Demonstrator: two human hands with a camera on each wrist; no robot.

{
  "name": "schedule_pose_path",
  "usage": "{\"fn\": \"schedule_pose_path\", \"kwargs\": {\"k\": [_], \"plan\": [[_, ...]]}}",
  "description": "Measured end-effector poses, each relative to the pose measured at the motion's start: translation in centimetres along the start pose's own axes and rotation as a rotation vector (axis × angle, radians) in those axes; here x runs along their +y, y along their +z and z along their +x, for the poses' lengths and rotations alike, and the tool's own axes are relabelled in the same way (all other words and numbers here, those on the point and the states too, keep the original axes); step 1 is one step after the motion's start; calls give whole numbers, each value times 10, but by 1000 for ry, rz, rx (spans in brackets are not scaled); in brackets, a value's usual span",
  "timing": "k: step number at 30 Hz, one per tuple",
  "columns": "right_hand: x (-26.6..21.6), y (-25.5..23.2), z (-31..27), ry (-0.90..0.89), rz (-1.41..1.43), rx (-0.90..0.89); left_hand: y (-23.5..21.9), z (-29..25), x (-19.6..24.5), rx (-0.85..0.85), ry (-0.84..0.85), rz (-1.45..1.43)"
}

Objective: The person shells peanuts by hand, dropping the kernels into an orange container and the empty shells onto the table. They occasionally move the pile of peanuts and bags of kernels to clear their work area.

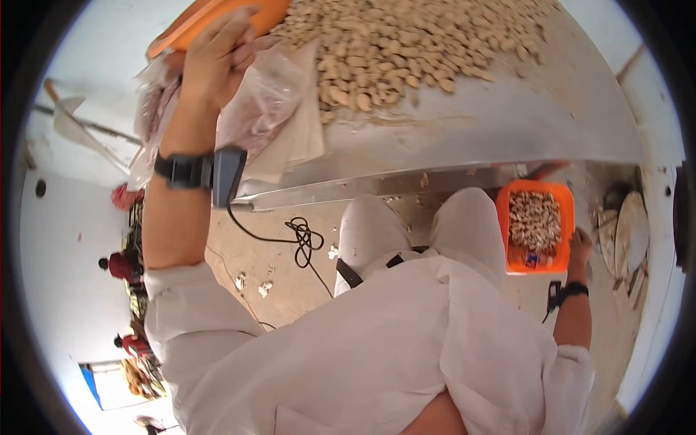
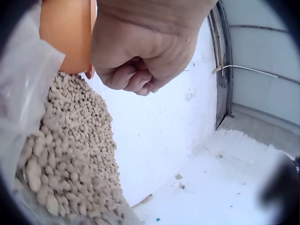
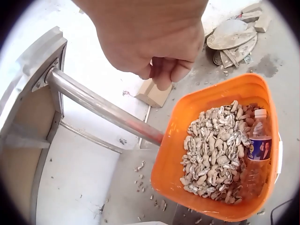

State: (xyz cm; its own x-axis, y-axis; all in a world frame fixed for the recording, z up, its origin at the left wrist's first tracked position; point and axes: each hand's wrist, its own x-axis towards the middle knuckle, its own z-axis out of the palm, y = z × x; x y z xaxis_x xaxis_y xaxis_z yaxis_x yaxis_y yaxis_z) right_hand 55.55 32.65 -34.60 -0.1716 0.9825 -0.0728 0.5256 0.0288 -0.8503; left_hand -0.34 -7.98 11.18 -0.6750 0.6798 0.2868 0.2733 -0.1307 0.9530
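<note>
In the head view my left hand point(image 1: 221, 58) is raised beside an orange basin point(image 1: 192, 25) and above clear plastic bags point(image 1: 268, 94). The left wrist view shows this hand point(image 2: 140, 51) with its fingers curled in and nothing visible in them. A large heap of peanuts point(image 1: 391, 58) lies on the metal table. By the side of an orange bucket point(image 1: 504, 225) is my right hand point(image 1: 580, 248). Seen from the right wrist, the hand point(image 3: 152, 42) is above and outside the rim, its fingers loosely bent and no object visible in them. Peanuts or shells point(image 3: 213, 150) and a labelled bottle point(image 3: 259, 150) lie inside the bucket.
The metal table's edge point(image 1: 435, 168) runs in front of my knees, with a metal leg point(image 3: 103, 105) near the bucket. Round slabs point(image 1: 631, 232) lean at the far right. A black cable point(image 1: 304, 243) and scattered shells are on the floor. People sit in the left background.
</note>
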Motion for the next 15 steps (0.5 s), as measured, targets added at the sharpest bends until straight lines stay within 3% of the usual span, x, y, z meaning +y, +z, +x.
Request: {"fn": "schedule_pose_path", "kwargs": {"k": [4,7,10,13,15], "plan": [[-38,3,-26,151,-5,-99,-22,24,1,-80,-122,237],[-53,7,-41,153,-56,-144,-3,34,-6,-234,-110,569],[-68,3,-50,124,-72,-241,-18,61,-39,-565,383,1126],[-102,-1,-69,99,-31,-328,-21,59,-42,-643,238,1489],[-119,-5,-76,88,9,-359,-19,56,-33,-761,51,1634]]}}
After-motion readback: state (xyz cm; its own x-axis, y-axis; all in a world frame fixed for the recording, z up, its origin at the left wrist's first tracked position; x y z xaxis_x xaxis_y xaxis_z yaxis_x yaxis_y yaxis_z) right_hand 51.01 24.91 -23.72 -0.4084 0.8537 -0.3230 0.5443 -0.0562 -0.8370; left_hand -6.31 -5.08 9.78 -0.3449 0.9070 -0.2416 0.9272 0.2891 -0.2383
